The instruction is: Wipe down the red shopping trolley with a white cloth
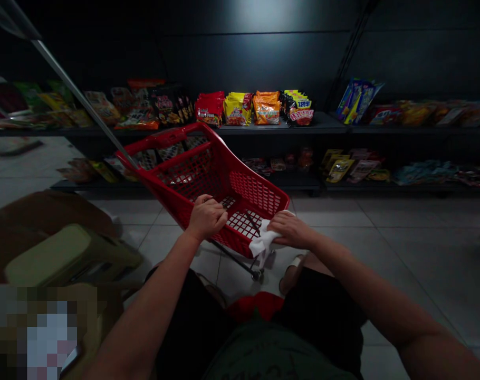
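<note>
A red plastic shopping basket (192, 174) with a mesh wall stands tilted on the tiled floor in front of me. My left hand (206, 215) is closed over its near rim. My right hand (290, 229) presses a white cloth (262, 243) against the basket's near right corner, fingers curled over the cloth. A thin metal handle bar (77, 95) rises from the basket toward the upper left. My knees and dark shorts show below.
Low dark shelves along the back wall hold packets of noodles and snacks (240, 108). A green plastic stool (66, 256) stands at my left. Light floor tiles (402, 232) stretch to the right.
</note>
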### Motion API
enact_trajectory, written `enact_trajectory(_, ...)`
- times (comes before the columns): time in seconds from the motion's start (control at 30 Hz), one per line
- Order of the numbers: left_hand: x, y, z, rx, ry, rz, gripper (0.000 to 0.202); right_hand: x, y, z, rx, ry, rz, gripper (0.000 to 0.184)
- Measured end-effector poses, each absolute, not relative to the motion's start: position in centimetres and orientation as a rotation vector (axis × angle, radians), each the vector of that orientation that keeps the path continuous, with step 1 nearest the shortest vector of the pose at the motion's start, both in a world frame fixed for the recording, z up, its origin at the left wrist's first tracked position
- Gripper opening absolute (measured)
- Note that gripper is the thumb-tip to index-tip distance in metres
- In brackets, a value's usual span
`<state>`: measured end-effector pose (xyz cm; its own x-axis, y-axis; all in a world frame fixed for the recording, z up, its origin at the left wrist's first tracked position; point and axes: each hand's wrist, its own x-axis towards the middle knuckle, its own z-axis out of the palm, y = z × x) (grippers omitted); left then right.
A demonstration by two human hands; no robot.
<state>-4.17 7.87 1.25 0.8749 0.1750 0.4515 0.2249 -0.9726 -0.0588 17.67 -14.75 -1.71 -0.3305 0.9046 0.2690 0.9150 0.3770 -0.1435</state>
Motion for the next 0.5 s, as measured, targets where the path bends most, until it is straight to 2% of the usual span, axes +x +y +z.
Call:
enact_trajectory(0.13,-3.8,9.5,1.6,-2.996,-0.281,-0.648,0.039,18.8,-14.4,-2.7,-1.737,-2.174,-0.182,0.032)
enact_trajectory(0.27,-3.8,11.3,1.5,-3.073,-0.34,-0.631,0.039,14.2,-14.2,-3.6,-1.802,-2.078,-0.307,0.032)
enact_trajectory(0.4,-3.8,13.0,1.1,-3.118,-0.496,-0.609,0.037,10.7,-14.0,-3.7,-1.786,-2.103,-0.343,0.029)
enact_trajectory(0.5,-3.2,13.9,0.8,-3.126,-0.574,-0.569,0.039,12.4,-14.7,-3.8,-1.74,-2.154,-0.34,0.03)
